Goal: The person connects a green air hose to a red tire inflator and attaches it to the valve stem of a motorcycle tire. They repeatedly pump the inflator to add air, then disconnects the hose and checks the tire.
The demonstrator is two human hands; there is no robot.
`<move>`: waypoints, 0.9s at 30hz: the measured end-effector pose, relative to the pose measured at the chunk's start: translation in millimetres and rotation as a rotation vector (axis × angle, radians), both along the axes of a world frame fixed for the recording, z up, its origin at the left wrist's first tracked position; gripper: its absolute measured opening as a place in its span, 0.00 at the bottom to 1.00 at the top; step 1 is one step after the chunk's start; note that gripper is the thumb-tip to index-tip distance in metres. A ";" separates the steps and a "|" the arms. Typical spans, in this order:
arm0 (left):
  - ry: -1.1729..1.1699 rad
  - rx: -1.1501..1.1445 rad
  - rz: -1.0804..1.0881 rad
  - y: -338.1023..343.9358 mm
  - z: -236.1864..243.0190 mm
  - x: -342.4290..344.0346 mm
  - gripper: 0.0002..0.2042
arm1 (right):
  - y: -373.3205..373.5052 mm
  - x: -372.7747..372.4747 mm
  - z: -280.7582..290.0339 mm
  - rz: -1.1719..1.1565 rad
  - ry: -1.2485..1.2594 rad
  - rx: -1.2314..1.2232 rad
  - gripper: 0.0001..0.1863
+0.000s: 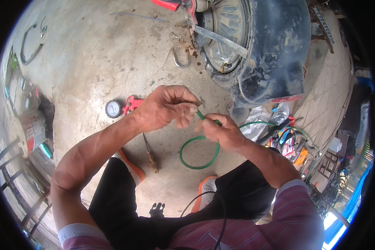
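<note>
My left hand (166, 106) is closed, thumb and fingers pinching near the end of a thin green hose (200, 166). Just to the right, my right hand (223, 131) grips the same hose a short way along. Below the hands the hose hangs in a loop, and a further length runs off to the right. Whether anything is fitted on its tip is hidden by my left fingers. Behind my left wrist lies a red tyre inflator (132, 104) with a round dial gauge (113, 109). A screwdriver (151, 160) rests on the floor between my shoes.
A dusty black tyre on a metal rim (275, 54) stands at the far right, with a flat metal bar (221, 40) across it. Red-handled pliers (168, 4) and a metal hook (181, 58) are beside it. Packets and cables clutter the right; a bucket-like drum (31, 129) stands left.
</note>
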State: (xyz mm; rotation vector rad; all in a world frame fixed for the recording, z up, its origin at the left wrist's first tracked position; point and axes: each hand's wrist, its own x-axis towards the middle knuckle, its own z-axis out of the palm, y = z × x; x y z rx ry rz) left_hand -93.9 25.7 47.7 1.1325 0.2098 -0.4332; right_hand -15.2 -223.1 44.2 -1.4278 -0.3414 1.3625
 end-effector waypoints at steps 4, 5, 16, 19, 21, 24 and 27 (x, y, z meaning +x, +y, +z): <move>0.053 -0.004 0.124 -11.2 1.8 4.5 0.09 | -0.4 3.9 -1.8 -0.058 0.100 0.041 0.20; 0.090 0.020 0.139 -14.7 2.0 5.8 0.10 | -0.8 4.3 -3.2 -0.073 0.131 0.039 0.20; 0.045 -0.069 0.196 -32.7 0.4 12.3 0.10 | -3.3 -1.3 0.4 -0.140 0.076 0.079 0.19; 0.003 -0.139 0.199 -34.2 0.2 11.1 0.10 | -0.3 -4.6 7.1 -0.169 0.085 0.094 0.20; -0.053 -0.148 0.169 -36.0 -1.7 9.5 0.09 | -6.1 -3.0 3.6 -0.116 0.204 0.139 0.19; -0.137 -0.133 0.165 -39.6 0.7 10.0 0.08 | -10.4 -1.4 3.4 -0.130 0.303 0.160 0.19; -0.126 -0.169 0.228 -57.1 -5.3 3.0 0.08 | -3.6 3.1 13.6 -0.165 0.145 0.136 0.19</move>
